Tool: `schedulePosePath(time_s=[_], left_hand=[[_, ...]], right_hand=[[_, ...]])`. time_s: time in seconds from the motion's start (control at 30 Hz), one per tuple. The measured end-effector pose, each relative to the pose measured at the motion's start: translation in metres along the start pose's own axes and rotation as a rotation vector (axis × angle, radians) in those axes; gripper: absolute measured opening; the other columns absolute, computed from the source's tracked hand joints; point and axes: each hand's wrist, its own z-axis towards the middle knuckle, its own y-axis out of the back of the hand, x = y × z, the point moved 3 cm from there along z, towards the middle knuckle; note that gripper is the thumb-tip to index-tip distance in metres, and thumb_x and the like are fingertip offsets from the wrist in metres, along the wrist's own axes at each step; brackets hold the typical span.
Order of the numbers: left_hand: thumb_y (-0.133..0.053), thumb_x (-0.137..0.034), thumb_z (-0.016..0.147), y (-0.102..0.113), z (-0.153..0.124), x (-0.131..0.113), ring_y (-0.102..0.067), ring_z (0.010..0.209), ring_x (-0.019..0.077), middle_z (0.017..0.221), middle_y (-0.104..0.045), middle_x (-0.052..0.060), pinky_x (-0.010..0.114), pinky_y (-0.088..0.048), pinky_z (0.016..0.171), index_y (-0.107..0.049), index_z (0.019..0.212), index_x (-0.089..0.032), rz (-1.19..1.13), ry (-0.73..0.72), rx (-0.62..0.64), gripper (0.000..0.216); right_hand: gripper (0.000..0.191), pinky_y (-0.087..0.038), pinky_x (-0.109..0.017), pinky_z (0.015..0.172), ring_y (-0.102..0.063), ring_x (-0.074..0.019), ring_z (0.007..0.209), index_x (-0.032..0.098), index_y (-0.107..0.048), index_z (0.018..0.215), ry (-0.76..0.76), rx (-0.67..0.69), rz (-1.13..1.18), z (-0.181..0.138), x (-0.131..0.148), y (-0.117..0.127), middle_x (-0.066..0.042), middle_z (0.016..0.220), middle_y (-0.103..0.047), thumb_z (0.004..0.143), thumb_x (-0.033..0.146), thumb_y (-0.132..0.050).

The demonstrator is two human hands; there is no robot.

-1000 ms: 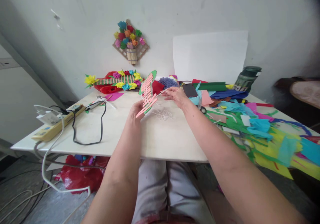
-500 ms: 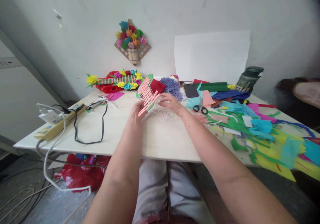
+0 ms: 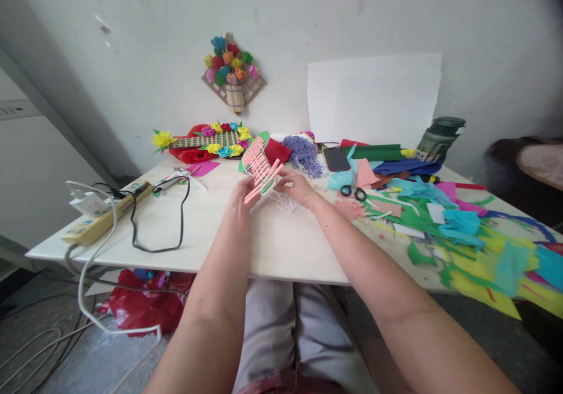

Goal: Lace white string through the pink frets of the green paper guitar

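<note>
My left hand (image 3: pixel 241 195) grips the lower end of a pink stick lattice (image 3: pixel 259 165) backed with green paper, held tilted above the white table (image 3: pixel 272 241). My right hand (image 3: pixel 299 186) is closed beside the lattice's right edge, fingers pinched at it and at a thin white string (image 3: pixel 288 202) that lies tangled on the table just below. Both forearms reach forward from the bottom of the view.
Scissors (image 3: pixel 353 192) and a dark phone (image 3: pixel 336 159) lie right of my hands. Coloured paper scraps (image 3: pixel 457 224) cover the table's right side. A glue gun (image 3: pixel 169 181) with black cord and a power strip (image 3: pixel 103 218) sit left. Paper-flower pieces (image 3: pixel 206 139) and purple yarn (image 3: pixel 300 150) lie at the back.
My right hand has drawn back from the far side towards the lattice and closed in on its right edge. The lattice has lowered slightly; the scissors are now uncovered.
</note>
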Motion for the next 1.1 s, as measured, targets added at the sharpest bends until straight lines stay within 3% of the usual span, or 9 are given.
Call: schedulePosePath(time_s=[0.27,0.47,0.63,0.73,0.8,0.93,1.1], left_hand=[[-0.042,-0.009,0.074,-0.004,-0.002,-0.001,-0.066,0.077,0.0169,0.073,-0.068,0.006,0.026,-0.051,0.077,-0.056,0.106,-0.005,-0.023,0.012,0.026,0.034],[-0.041,-0.01,0.077,-0.009,-0.005,-0.003,-0.065,0.068,0.0142,0.074,-0.068,0.005,0.023,-0.051,0.07,-0.055,0.108,-0.007,-0.05,-0.038,0.023,0.034],[-0.042,-0.011,0.076,-0.01,-0.004,-0.003,-0.065,0.085,0.0173,0.09,-0.068,0.008,0.029,-0.049,0.081,-0.054,0.109,-0.007,-0.042,-0.082,0.126,0.036],[-0.046,-0.013,0.074,-0.01,-0.004,-0.002,-0.063,0.093,0.021,0.095,-0.067,0.009,0.037,-0.047,0.087,-0.054,0.11,-0.009,0.011,-0.085,0.166,0.037],[-0.049,-0.015,0.072,-0.01,-0.005,-0.001,-0.062,0.094,0.0227,0.096,-0.067,0.009,0.041,-0.047,0.087,-0.053,0.11,-0.011,0.059,-0.077,0.193,0.038],[-0.054,-0.013,0.069,-0.013,-0.008,0.001,-0.062,0.094,0.0249,0.099,-0.066,0.009,0.045,-0.048,0.084,-0.052,0.11,-0.015,0.155,-0.055,0.249,0.041],[-0.055,-0.011,0.068,-0.016,-0.008,0.006,-0.063,0.091,0.0239,0.101,-0.065,0.008,0.045,-0.05,0.08,-0.049,0.113,-0.018,0.23,-0.034,0.27,0.046]], right_hand=[[0.006,-0.039,-0.033,0.091,-0.055,-0.0189,0.1,0.016,-0.063,0.056,-0.116,0.094,-0.002,-0.002,-0.012,-0.001,-0.008,0.106,-0.06,0.059,0.011,-0.067],[0.008,-0.039,-0.033,0.09,-0.057,-0.0179,0.095,0.017,-0.063,0.054,-0.14,0.093,-0.046,-0.003,-0.019,-0.003,-0.005,0.099,-0.061,0.056,0.012,-0.068],[0.007,-0.041,-0.033,0.087,-0.056,-0.0182,0.095,0.017,-0.064,0.059,-0.197,0.09,0.008,-0.005,-0.016,0.0,-0.006,0.105,-0.06,0.058,0.011,-0.064],[0.023,-0.042,-0.033,0.084,-0.056,-0.0171,0.094,0.018,-0.066,0.068,-0.26,0.002,0.067,-0.003,-0.02,0.012,-0.004,0.106,-0.06,0.056,0.003,-0.055],[0.03,-0.041,-0.033,0.085,-0.056,-0.0157,0.091,0.019,-0.066,0.073,-0.307,-0.144,0.121,-0.001,-0.025,0.026,-0.002,0.097,-0.063,0.055,0.002,-0.049],[0.024,-0.041,-0.03,0.078,-0.055,-0.0127,0.074,0.019,-0.066,0.077,-0.371,-0.406,0.243,-0.001,-0.033,0.05,0.0,0.081,-0.065,0.06,0.013,-0.05],[0.02,-0.041,-0.028,0.068,-0.05,-0.0093,0.058,0.017,-0.065,0.076,-0.388,-0.403,0.326,-0.002,-0.031,0.055,0.0,0.07,-0.064,0.062,0.024,-0.054]])
